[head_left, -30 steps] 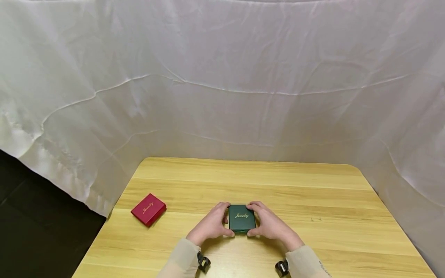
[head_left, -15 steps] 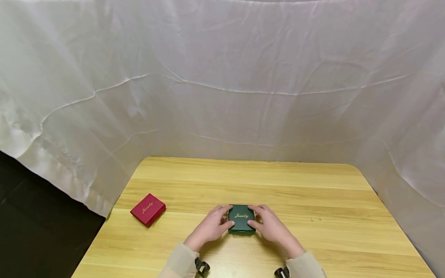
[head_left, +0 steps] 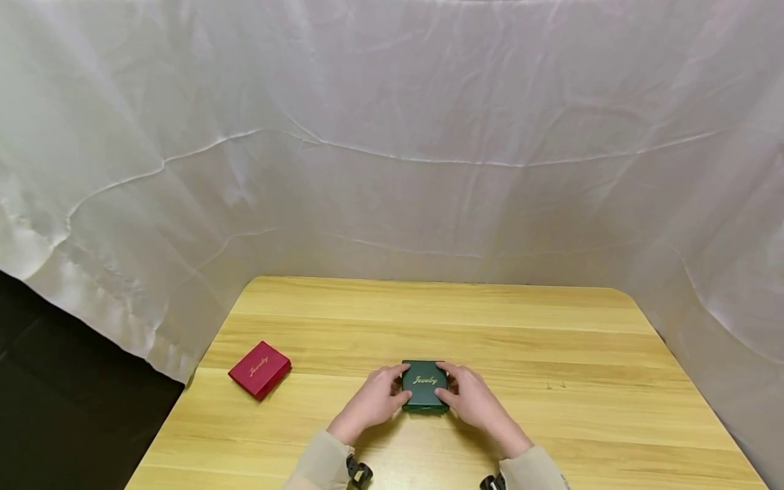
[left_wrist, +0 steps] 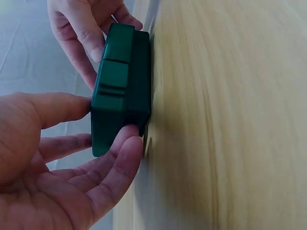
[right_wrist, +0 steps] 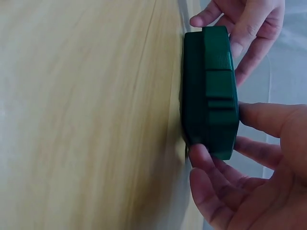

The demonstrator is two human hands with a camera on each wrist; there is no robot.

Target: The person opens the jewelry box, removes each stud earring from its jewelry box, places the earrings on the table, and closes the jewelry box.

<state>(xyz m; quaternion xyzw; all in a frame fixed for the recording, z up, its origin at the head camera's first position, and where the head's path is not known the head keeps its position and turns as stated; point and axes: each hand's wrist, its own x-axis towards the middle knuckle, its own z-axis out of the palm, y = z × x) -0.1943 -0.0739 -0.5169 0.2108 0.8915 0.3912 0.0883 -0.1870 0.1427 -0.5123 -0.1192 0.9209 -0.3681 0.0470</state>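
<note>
Currently both hands are on one item: left hand (head_left: 373, 399) and right hand (head_left: 471, 400) face each other across a green box (head_left: 425, 392), which sits between them. Left hand: thumb and forefinger tips bent onto the lid's left margin, other fingers along that side and low by the base; gap only as wide as the grip needs. Right hand: mirror arrangement at the right margin, similarly part-closed, gripping the same box. Box is lid up, gold "Jewelry" lettering exposed between the fingertips; wrist views show a lid wider than the base, with ribbed bands on the side. It is at table level; full contact of its underside cannot be told.

Behind the hands, toward the person: pale sleeves (head_left: 320, 461), with a black wrist device (head_left: 358, 471) by the left cuff and another at the right.

Well left of the left hand, slightly farther out: red box (head_left: 260, 370), same lettering, set askew on the wood-grain table (head_left: 551, 327). Beyond the hands and table: creased pale fabric (head_left: 392, 204)
</note>
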